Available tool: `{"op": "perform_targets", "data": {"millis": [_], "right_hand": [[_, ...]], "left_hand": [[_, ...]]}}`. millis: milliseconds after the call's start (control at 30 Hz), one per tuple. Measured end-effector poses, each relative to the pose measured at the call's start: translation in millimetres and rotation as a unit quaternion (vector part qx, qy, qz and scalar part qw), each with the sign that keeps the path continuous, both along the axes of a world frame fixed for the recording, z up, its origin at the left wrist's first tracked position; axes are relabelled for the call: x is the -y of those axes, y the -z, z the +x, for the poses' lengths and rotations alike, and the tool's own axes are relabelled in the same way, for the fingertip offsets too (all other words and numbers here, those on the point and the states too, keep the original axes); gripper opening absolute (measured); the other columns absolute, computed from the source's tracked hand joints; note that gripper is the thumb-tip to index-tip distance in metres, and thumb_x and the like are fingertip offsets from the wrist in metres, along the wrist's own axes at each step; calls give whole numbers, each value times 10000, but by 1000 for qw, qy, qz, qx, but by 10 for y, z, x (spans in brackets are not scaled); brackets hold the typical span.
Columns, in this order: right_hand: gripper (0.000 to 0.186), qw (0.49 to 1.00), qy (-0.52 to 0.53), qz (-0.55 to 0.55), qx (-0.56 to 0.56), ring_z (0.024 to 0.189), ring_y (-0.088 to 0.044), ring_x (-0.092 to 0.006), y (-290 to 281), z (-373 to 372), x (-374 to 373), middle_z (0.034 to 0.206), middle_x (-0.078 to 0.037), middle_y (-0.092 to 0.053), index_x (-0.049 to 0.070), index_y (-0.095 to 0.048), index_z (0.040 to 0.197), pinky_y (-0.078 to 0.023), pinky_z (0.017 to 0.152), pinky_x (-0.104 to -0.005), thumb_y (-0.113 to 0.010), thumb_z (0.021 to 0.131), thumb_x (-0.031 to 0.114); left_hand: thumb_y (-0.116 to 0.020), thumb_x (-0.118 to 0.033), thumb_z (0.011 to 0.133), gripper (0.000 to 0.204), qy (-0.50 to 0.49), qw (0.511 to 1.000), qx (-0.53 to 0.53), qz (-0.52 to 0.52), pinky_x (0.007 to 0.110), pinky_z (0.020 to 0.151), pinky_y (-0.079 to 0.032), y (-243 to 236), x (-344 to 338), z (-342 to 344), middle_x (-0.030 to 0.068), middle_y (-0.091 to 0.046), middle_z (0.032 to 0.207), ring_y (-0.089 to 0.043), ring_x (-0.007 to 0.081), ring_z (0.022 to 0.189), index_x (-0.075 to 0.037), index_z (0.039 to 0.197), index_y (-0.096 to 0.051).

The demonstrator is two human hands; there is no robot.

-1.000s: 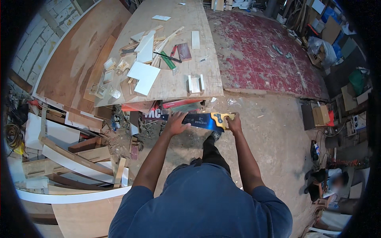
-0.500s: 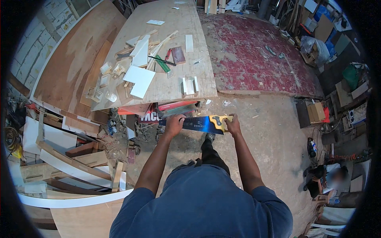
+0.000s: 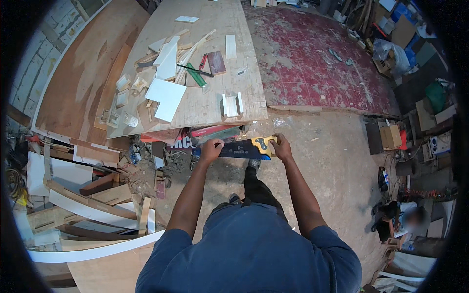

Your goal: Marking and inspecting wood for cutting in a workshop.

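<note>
Landmark: table (image 3: pixel 207 105). Handsaw (image 3: pixel 239 149) is held crosswise just off the near edge of the table, roughly parallel to it, above the bare floor (image 3: pixel 327 156); height cannot be judged.

Pose: both arms reach forward toward the table. Left arm (image 3: pixel 189 200) slants slightly inward and ends in the left grip (image 3: pixel 212 149), which pinches the dark blade near its tip end, fingers curled over, thumb on the side facing right. A short length of blade shows beyond it. Right arm (image 3: pixel 304 198) angles inward; right grip (image 3: pixel 281 146) is closed round the yellow handle (image 3: pixel 263 144), out near the right corner of the table. Two shoes point toward the table: front shoe (image 3: pixel 253 164) just below the saw, rear shoe (image 3: pixel 234 198) farther from the table.

On the table, toward its near right corner: white U-shaped piece (image 3: pixel 231 106). Left of that, white L-shaped board (image 3: pixel 166 99); beyond it, green piece (image 3: pixel 196 77). A seated person (image 3: pixel 398 222) is well apart, right of the table.

Change: one second ago the left hand lay farther along the blade toward the handle, fingers more extended; now nearer the tip, curled. Against half a second ago, saw sits closer to the table edge. Right grip unchanged on handle.
</note>
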State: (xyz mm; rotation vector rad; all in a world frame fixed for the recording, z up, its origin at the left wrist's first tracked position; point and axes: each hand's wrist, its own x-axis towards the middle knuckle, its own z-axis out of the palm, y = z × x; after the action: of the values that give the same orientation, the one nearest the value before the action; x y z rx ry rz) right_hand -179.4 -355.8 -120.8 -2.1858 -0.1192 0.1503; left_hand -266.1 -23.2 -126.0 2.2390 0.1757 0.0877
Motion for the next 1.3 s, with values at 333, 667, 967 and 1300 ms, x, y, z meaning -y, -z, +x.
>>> {"op": "perform_targets", "data": {"millis": [333,667,967,1300], "right_hand": [[299,998,-14,32,-52,831,-640,-195,323,937,-288,971,-136,-688,54,-610,1160,-514,774,-349,-723,901,151],[296,993,-33,29,-109,686,-555,-163,396,1537,-444,793,-93,-614,69,-594,1150,-479,656,-333,-722,897,154],[251,986,-6,11,-165,698,-481,-92,425,1592,-644,791,-16,-561,59,-600,1135,-438,633,-280,-706,916,118],[242,979,24,12,-203,747,-529,-80,412,1663,-654,876,-20,-631,56,-595,1142,-446,668,-255,-696,924,86]], "left_hand": [[-715,-309,851,256,-27,990,-135,-36,392,795,-535,389,-336,850,139,-733,894,-708,287,853,-71,942,-746],[-728,-320,840,280,-55,985,-162,-5,388,785,-546,287,-472,1326,144,-736,890,-720,292,851,-74,972,-746],[-722,-215,849,212,-37,979,-201,0,362,779,-546,207,-647,1513,150,-741,893,-724,261,834,-41,965,-753],[-695,-200,842,196,-15,974,-227,-15,390,830,-548,222,-736,1747,152,-742,938,-718,306,893,-67,972,-756]]}}
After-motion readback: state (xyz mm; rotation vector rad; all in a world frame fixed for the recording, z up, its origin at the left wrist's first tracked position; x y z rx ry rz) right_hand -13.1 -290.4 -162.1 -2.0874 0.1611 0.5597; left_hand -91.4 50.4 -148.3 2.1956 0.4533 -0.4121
